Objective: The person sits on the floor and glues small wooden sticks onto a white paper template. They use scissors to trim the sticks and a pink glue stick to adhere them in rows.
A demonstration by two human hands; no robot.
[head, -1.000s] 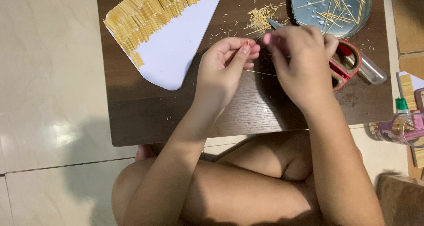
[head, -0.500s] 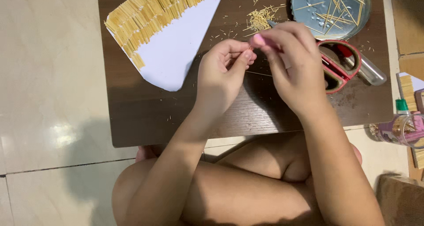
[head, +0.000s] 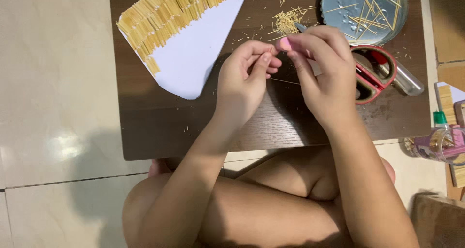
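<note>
My left hand (head: 247,76) and my right hand (head: 324,68) meet over a low dark wooden table (head: 155,131). The left hand pinches a thin straw stick (head: 286,81) between thumb and fingers. In the right hand is a small tool with a pink handle (head: 285,43) and a grey blade tip (head: 300,28), held close to the left fingertips. A white paper sheet (head: 193,49) lies at the upper left, with a row of yellow straw pieces (head: 169,10) stuck along its edge. A small heap of straw cuttings (head: 286,20) lies just beyond my hands.
A round metal lid (head: 363,8) holding several straw sticks sits at the top right. Red-handled scissors (head: 370,73) and a clear tube (head: 404,78) lie right of my right hand. A jar and a green-capped bottle (head: 438,131) stand on the tiled floor beyond the table's right edge. My crossed legs are below.
My right hand has shifted left and closer to the left hand, uncovering more of the scissors. The pink tool handle now sits against the left fingertips.
</note>
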